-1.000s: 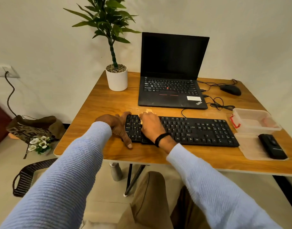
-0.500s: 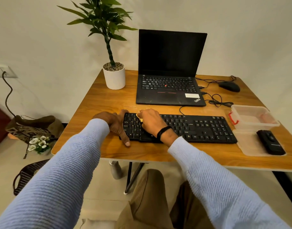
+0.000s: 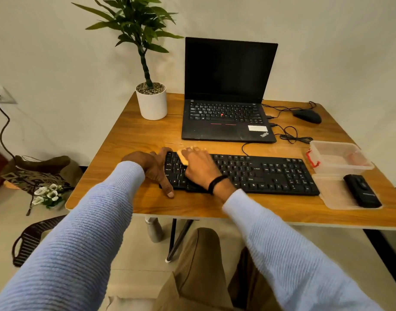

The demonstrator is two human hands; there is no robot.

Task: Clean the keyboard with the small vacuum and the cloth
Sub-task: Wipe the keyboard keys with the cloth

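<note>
On desk point(image 3: 147, 135), shifted cloth point(image 3: 183, 158), gripped under right hand point(image 3: 200, 166), toward keyboard point(image 3: 259, 173) upper-left keys within last second; held keyboard end with left hand point(image 3: 153, 167); continued wiping stage.

open laptop point(image 3: 225, 129) at wooden table point(image 3: 145, 135) back, potted plant point(image 3: 151, 104) left, mouse point(image 3: 307, 116) right.
</note>
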